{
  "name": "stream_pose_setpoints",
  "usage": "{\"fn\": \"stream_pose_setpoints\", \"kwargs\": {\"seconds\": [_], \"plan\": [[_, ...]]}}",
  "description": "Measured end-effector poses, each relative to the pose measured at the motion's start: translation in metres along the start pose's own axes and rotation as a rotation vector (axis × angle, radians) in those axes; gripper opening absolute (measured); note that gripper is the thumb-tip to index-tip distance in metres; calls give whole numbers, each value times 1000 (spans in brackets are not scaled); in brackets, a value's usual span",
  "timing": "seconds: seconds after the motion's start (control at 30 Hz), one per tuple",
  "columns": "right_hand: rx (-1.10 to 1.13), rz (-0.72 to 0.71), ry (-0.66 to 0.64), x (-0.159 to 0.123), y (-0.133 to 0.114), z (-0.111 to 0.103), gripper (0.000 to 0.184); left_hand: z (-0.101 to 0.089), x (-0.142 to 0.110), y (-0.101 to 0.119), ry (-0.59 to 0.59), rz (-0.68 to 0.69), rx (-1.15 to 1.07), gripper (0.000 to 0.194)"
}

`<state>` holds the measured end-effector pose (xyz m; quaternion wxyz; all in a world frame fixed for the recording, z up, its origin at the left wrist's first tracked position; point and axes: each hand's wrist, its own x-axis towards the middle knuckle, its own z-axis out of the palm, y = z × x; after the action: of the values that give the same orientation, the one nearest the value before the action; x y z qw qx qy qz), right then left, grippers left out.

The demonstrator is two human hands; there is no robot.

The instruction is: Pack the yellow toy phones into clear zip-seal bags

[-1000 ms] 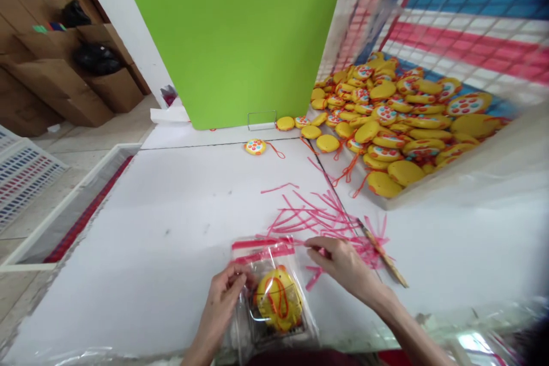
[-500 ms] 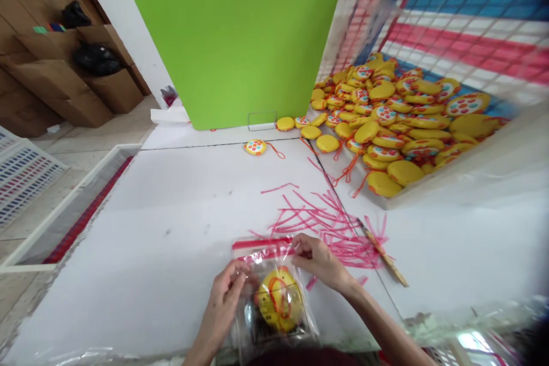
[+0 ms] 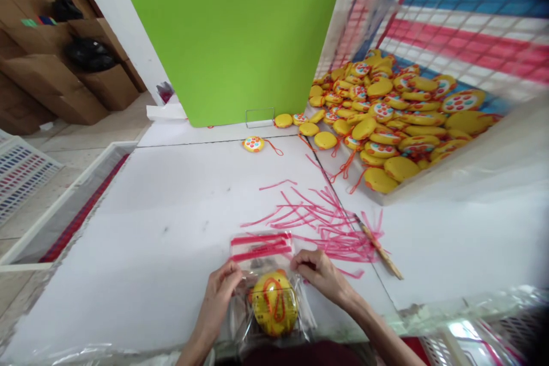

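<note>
At the table's near edge lies a clear plastic bag (image 3: pixel 306 317) with a round yellow toy (image 3: pixel 275 304) inside. The toy has an orange cord looped across it and a small orange part at its top. My left hand (image 3: pixel 221 293) pinches the bag's left side, thumb against fingertips. On the opposite side, my right hand (image 3: pixel 321 275) has its fingers closed on the right edge. Red bands (image 3: pixel 261 247) cross clear plastic just beyond the toy; whether they belong to this same bag, I cannot tell.
Pink strips (image 3: pixel 338 240) lie scattered right of centre, with a thin wooden stick (image 3: pixel 380 247) beside them. A heap of yellow toys (image 3: pixel 381 120) fills the back right. One toy (image 3: pixel 253 144) sits apart, before a green panel (image 3: pixel 240 34). Crates and cartons stand left.
My right hand has moved down along the bag's side, and my left hand has shifted slightly left. More of the red bands shows. The view has shifted a little.
</note>
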<state>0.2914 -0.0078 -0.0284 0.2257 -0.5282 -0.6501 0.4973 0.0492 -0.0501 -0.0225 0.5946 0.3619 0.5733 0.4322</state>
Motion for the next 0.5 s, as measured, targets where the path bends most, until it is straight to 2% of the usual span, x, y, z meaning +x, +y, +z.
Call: {"fn": "stream_pose_setpoints", "kwargs": {"seconds": [0.1, 0.2, 0.33, 0.4, 0.5], "plan": [[-128, 8, 13, -3, -3, -2, 27, 4, -2, 2, -8, 24, 76, 21], [-264, 3, 69, -5, -4, -6, 28, 4, -4, 4, -51, -2, 49, 17], [-420, -73, 172, -6, -8, -17, 27, -11, -7, 20, -89, -48, 35, 8], [-405, -106, 160, -5, -16, -20, 26, -24, -9, 33, -70, -48, 50, 11], [-204, -136, 98, 1, -35, -13, 25, -42, -13, 51, -24, -42, 87, 14]]}}
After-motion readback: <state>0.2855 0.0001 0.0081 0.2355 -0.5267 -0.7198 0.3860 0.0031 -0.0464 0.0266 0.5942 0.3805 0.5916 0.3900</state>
